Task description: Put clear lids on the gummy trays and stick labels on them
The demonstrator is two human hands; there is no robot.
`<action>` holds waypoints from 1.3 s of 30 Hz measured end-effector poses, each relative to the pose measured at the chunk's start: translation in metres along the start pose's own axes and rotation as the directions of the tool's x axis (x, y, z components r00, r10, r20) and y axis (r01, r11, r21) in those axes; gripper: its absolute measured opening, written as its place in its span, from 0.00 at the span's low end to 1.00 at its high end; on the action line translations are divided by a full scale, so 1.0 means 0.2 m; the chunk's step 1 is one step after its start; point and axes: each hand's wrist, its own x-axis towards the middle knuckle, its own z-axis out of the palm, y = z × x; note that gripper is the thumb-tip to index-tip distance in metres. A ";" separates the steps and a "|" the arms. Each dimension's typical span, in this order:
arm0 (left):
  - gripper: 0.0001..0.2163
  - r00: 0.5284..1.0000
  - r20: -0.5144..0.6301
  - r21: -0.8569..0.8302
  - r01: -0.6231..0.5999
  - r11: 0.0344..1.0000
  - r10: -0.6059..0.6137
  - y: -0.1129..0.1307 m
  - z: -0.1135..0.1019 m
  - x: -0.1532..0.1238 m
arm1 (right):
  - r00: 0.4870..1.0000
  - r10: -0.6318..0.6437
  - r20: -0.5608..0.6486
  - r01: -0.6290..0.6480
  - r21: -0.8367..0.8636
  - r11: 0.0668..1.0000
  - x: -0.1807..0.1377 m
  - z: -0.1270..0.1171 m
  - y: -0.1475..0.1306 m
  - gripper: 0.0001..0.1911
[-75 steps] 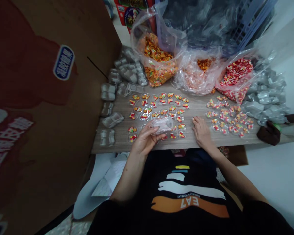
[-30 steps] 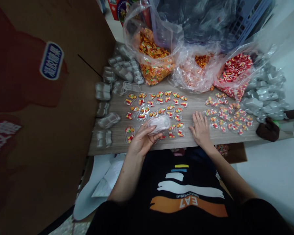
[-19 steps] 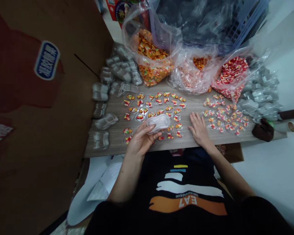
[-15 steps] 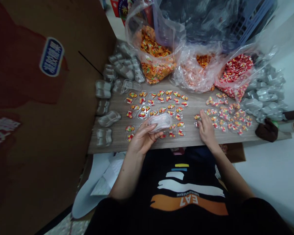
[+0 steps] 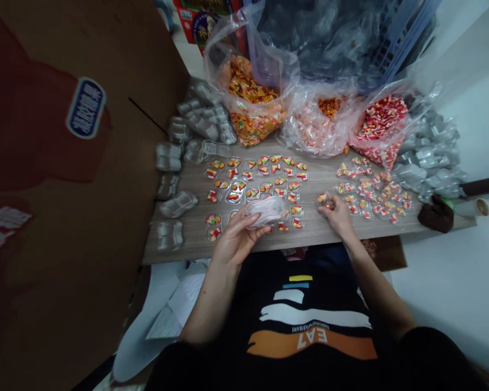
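Note:
A stack of clear plastic trays (image 5: 269, 209), each moulded with rounded compartments, is gripped in my left hand (image 5: 238, 231) above the table's front part. My right hand (image 5: 340, 216) pinches the edge of a small filled clear tray (image 5: 323, 199) with orange and red candy-like pieces in it; the fingers partly cover the tray. Rows of similar filled trays (image 5: 276, 163) lie beyond and around the left hand, some hidden beneath the stack. To the right of my right hand is a crowded group of filled trays (image 5: 375, 190).
Behind the rows stand open plastic bags of orange pieces (image 5: 256, 119) and red-and-white pieces (image 5: 383, 119), with a crumpled bag (image 5: 313, 127) between them. Empty clear trays (image 5: 169, 157) line the left; more (image 5: 427, 157) are piled right. A large cardboard box (image 5: 138, 49) walls the left side.
My right hand has drawn its fingers in and now pinches the small filled tray, which sits slightly left of where it was. My left hand keeps its stack almost still. The view has shifted slightly.

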 end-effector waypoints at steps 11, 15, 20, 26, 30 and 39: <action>0.13 0.989 0.110 0.079 0.092 0.993 -0.101 -0.10 0.08 0.03 | 0.911 0.204 0.357 -0.411 0.757 0.508 -0.11 -0.19 -0.15 0.20; 0.16 0.950 0.213 0.141 0.200 0.970 -0.227 -0.24 0.14 0.05 | 0.911 0.189 0.366 -0.410 0.770 0.489 -0.15 -0.17 -0.20 0.19; 0.18 0.916 0.241 0.199 0.278 0.940 -0.321 -0.34 0.14 0.06 | 0.946 0.238 0.218 -0.319 0.752 0.577 -0.16 -0.19 -0.18 0.23; 0.18 0.888 0.298 0.313 0.255 0.915 -0.349 -0.35 0.18 0.09 | 0.932 0.239 0.273 -0.360 0.618 0.699 -0.21 -0.22 -0.17 0.24; 0.23 0.840 0.403 0.425 0.179 0.887 -0.363 -0.35 0.22 0.12 | 0.883 0.169 0.437 -0.396 0.503 0.769 -0.25 -0.21 -0.18 0.25; 0.21 0.850 0.395 0.325 0.225 0.919 -0.348 -0.36 0.23 0.15 | 0.816 0.146 0.560 -0.502 0.560 0.660 -0.26 -0.26 -0.18 0.20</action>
